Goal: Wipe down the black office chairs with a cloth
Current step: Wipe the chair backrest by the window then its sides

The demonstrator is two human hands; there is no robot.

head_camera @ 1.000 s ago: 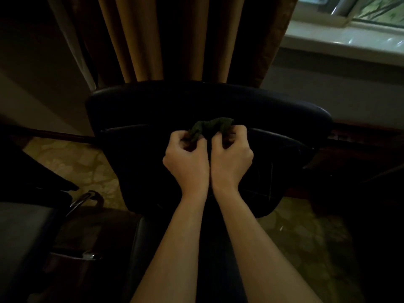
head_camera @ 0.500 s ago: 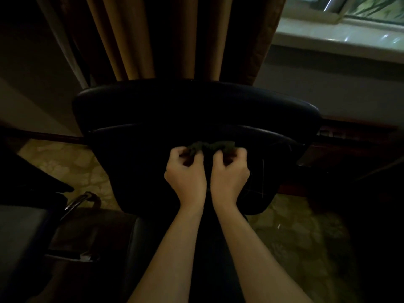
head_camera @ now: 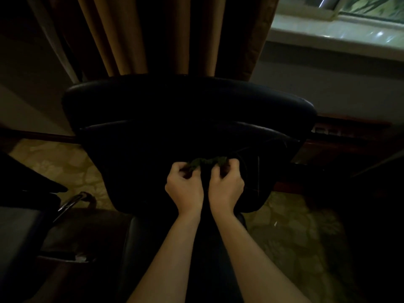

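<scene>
A black office chair (head_camera: 188, 103) faces me, its padded backrest filling the middle of the view and its seat running down below my arms. A small dark green cloth (head_camera: 206, 161) is bunched against the lower part of the backrest. My left hand (head_camera: 184, 188) grips the cloth's left end with curled fingers. Right beside it, my right hand (head_camera: 226, 185) grips the cloth's right end. Most of the cloth is hidden inside my fists.
Tan curtains (head_camera: 153, 36) hang behind the chair. A white window sill (head_camera: 336, 33) is at the upper right. Another chair with a chrome armrest (head_camera: 72, 203) stands at the left. A dark wooden desk edge (head_camera: 341, 141) runs at the right over patterned floor (head_camera: 290, 237).
Both hands have slid down the backrest with the cloth, from near the upper cushion seam to the lower part.
</scene>
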